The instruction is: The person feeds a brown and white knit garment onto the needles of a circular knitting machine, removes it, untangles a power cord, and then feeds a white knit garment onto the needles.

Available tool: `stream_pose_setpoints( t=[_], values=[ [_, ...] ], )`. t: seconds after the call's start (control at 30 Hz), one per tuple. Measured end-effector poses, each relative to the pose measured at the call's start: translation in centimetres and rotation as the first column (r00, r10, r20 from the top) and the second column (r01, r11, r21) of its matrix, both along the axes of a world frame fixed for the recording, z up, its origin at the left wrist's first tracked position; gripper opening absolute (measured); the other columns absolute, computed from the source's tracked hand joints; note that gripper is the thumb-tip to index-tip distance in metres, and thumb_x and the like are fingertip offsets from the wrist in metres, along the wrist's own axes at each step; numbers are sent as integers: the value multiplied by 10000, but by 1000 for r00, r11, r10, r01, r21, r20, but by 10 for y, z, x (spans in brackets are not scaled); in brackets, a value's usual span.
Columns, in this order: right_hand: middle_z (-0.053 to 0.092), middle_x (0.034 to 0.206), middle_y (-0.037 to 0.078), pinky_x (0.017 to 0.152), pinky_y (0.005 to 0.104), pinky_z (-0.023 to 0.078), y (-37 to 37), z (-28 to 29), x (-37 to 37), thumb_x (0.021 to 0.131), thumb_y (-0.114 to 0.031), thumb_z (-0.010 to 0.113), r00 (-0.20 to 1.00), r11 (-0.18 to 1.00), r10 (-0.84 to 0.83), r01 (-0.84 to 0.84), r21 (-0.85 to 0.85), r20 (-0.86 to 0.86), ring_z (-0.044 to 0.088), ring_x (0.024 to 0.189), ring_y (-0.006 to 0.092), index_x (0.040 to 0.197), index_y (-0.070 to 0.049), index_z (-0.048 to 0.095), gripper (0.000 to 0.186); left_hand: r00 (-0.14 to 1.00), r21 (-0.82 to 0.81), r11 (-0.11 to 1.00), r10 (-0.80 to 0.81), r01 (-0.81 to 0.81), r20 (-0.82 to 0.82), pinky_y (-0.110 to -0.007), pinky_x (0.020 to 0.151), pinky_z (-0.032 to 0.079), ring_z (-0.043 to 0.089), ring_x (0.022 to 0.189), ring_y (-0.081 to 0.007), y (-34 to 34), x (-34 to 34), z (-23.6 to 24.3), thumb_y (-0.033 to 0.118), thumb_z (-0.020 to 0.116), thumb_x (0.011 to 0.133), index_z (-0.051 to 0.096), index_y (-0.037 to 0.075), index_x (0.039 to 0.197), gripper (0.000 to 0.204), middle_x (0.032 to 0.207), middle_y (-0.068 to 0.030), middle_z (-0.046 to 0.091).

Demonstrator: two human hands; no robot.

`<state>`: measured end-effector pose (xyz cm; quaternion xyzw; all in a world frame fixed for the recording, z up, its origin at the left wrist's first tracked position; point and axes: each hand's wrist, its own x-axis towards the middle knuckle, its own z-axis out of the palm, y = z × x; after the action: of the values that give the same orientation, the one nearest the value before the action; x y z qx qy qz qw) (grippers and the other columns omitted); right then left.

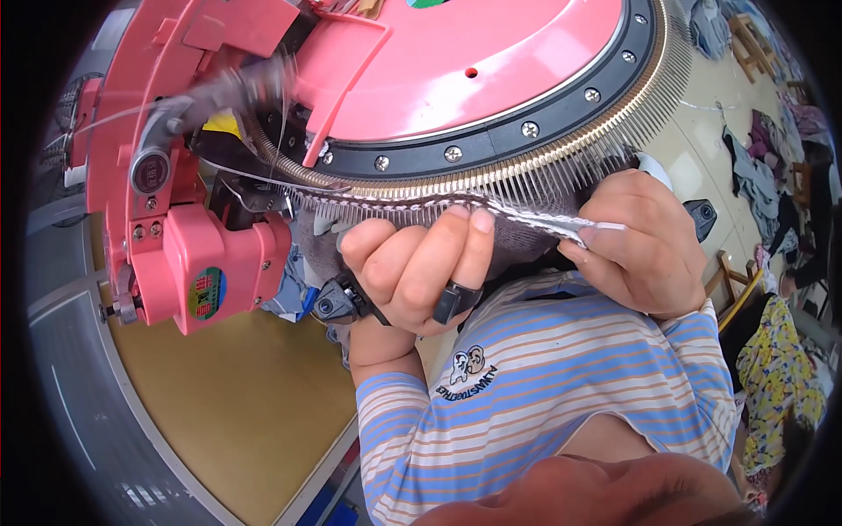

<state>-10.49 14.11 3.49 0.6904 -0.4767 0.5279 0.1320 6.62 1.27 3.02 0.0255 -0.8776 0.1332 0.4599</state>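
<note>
**Two hands on the knit edge, right at the needle row**

Head view: we see both of our hands pressed up against the ring of fine metal points (526, 180) that runs around the pink dial machine (491, 61). Our left hand (412, 267) is curled nearly closed, thumb and forefinger pinching the grey knitted edge with its white stitching (517, 215) just beyond the fingertips, with a dark ring-like tool (454, 300) on one finger. Our right hand (645, 245) is also closed, pinching the same strip at its pale end just past the thumb, so the fabric is stretched between the two grips and lies along the points.

The risks, as we judge them: the fingertips sit almost touching the points, so a slip could prick them. If tension between the two pinches is uneven, loops may land on the wrong points or be skipped, leaving a flawed seam. The pink carriage head (202, 254), well to the left of our left knuckles, looks blurred at its top, perhaps moving; fabric or a finger drifting that way could be caught. We cannot tell whether any loops are already seated.
</note>
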Motion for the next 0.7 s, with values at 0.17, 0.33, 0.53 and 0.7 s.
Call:
stream_pose_setpoints(
  t=[0.17,0.33,0.53,0.7],
  values=[
    [597,739,114,479,289,483,-9,-16,3,628,-5,771,995,991,-82,76,-114,-54,574,585,227,832,26,593,273,999,-17,1000,17,-16,30,-282,670,355,435,796,-117,-3,-2,3,91,654,734,674,110,965,232,966,29,551],
    [612,823,123,527,311,465,-16,-40,0,663,-21,708,997,999,-40,37,-37,-70,561,628,247,917,-6,606,274,999,-25,1000,13,-13,-33,-286,667,358,443,790,-124,-7,0,0,89,659,722,680,93,953,233,970,15,560],
    [606,826,137,585,353,482,18,-14,-2,682,-8,757,980,969,163,-181,168,118,580,670,279,933,17,588,303,990,47,993,-108,113,-91,-293,663,359,459,786,-121,-15,6,-6,138,691,735,690,128,959,224,965,29,576],
    [599,786,138,516,338,475,21,0,2,617,-1,796,982,980,185,-187,67,39,569,599,271,876,32,587,335,994,24,998,-55,57,-89,-291,677,363,465,806,-119,-17,8,-6,131,682,733,685,129,960,228,978,33,566]
  ],
)
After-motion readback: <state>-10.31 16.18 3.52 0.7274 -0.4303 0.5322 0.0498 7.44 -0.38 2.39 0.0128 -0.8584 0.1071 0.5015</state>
